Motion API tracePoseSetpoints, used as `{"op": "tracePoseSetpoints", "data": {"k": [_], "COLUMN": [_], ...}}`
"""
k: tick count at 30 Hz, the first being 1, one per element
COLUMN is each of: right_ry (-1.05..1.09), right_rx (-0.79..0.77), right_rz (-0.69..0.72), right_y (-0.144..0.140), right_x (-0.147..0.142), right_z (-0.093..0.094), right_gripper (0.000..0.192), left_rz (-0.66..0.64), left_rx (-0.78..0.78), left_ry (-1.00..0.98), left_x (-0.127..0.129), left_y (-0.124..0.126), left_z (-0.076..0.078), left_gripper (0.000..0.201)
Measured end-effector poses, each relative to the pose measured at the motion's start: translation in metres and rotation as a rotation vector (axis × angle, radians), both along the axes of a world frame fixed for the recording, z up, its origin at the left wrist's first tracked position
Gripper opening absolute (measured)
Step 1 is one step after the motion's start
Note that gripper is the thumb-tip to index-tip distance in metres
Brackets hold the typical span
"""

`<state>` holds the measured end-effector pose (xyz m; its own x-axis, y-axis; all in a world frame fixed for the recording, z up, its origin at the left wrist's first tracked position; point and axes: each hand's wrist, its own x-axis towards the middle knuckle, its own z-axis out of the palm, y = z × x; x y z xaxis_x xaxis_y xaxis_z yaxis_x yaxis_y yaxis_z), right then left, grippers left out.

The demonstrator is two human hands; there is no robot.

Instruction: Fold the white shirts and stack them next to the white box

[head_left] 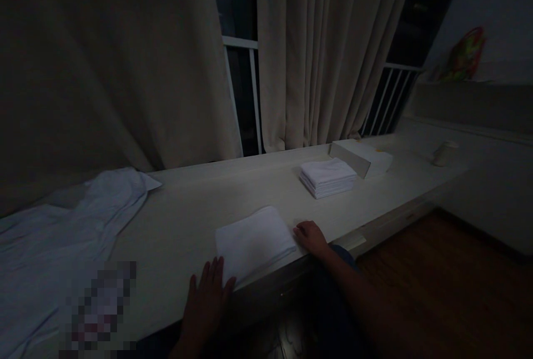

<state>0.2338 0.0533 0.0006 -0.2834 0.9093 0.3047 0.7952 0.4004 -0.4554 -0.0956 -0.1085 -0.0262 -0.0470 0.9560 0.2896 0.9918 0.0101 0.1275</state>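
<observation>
Left hand: my left hand (206, 298) is lying flat on the surface (175, 225), fingers (214, 273) together and stretched out, their tips touching the near left corner of the folded towel (254, 242); it is clamped on nothing.
Right hand: my right hand (311, 238) is resting at the towel's right edge, fingers curled downward and touching that edge; I cannot tell whether they are pinching any cloth.
Folded towel: it is lying flat near the front edge of the surface, between my two hands; its long axis is running from near left to far right, and the far end is pointing toward the towel stack (328, 176).
Towel stack: white folded towels are sitting piled farther back and to the right, well apart from my hands.
Box: a pale box (361, 156) is standing just beside the stack, on its far right.
Loose cloth: a crumpled white sheet (62, 231) is spreading over the left end of the surface.
Cup: a small pale cup (444, 153) is standing far to the right.
Behind: curtains (325, 53) are hanging at the back of the surface, in front of a dark window with railing (245, 70).
</observation>
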Motion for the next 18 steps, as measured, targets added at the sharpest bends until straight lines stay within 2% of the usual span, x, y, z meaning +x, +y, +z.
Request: {"op": "tracePoseSetpoints", "data": {"k": [6,14,18], "right_ry": [-0.115,-0.080,-0.054], "right_rx": [0.009,0.009,0.003], "right_rz": [-0.011,0.019,0.049], "right_y": [-0.001,-0.004,-0.002], "right_x": [-0.001,0.001,0.003], "right_z": [0.002,0.001,-0.004], "right_gripper": [0.035,0.039,0.040], "left_rz": [-0.014,0.022,0.045], "left_rx": [0.000,0.002,-0.007], "left_ry": [0.019,0.016,-0.106], "left_x": [-0.001,0.000,-0.003], "left_y": [0.000,-0.002,-0.004], "left_z": [-0.009,-0.017,-0.018], "left_gripper": [0.056,0.065,0.064]}}
